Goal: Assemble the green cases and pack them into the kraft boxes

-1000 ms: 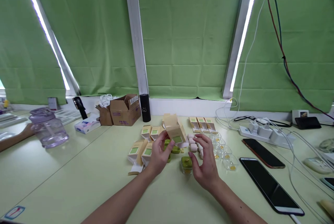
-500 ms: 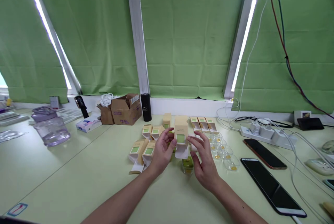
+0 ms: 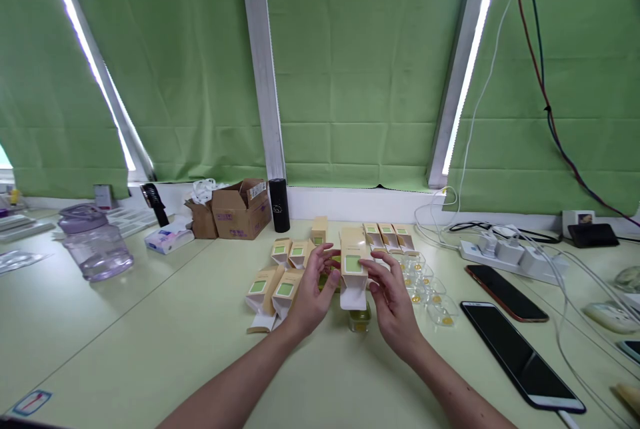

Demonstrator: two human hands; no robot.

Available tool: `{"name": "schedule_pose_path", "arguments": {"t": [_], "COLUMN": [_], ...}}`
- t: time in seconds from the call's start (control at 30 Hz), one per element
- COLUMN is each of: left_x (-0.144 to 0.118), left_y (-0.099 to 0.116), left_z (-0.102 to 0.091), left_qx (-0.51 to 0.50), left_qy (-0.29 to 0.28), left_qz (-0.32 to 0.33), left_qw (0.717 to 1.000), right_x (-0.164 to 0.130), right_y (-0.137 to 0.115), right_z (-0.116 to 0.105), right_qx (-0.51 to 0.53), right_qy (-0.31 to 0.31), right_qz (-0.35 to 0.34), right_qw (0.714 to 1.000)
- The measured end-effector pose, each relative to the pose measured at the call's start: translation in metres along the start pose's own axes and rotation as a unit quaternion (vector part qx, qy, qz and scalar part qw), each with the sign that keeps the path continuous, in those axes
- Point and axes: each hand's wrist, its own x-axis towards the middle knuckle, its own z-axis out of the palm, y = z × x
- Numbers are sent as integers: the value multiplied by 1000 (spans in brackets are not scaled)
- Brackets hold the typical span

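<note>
A small cream carton (image 3: pixel 353 249) with a green window and its white bottom flap hanging down is held up in front of me. My right hand (image 3: pixel 395 302) grips it by its right edge. To the left of it, my left hand (image 3: pixel 315 289) is open, thumb and fingers apart, nothing visibly in it. Beneath the carton a small clear container with green contents (image 3: pixel 359 319) sits on the table, its top partly covered. More green shows between the left hand and the carton, mostly hidden. Several similar cartons (image 3: pixel 285 290) lie left of my left hand.
Several clear small containers with yellow spots (image 3: pixel 443 312) stand right of my right hand, three cartons (image 3: pixel 387 237) behind them. Two phones (image 3: pixel 520 355), a power strip (image 3: pixel 515 262) and loose cables lie at the right. A cardboard box (image 3: pixel 240 212), black cylinder (image 3: pixel 279 205) and purple jug (image 3: pixel 97 242) stand at left.
The carton has moved slightly right and toward me, its flap now over the small green container. My left hand has let go of it, and my right hand has closed on its edge.
</note>
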Motion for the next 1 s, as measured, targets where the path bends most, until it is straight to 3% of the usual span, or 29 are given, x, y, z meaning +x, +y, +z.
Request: {"name": "schedule_pose_path", "arguments": {"t": [0.37, 1.0], "left_x": [-4, 3], "left_y": [12, -2], "left_z": [-2, 2], "left_qx": [114, 72], "left_qy": [-48, 22], "left_qz": [57, 23], "left_qw": [991, 997], "right_x": [0, -2], "right_y": [0, 4], "right_z": [1, 1], "right_qx": [38, 69], "right_qy": [-4, -31], "right_qz": [44, 59], "right_qw": [998, 995]}}
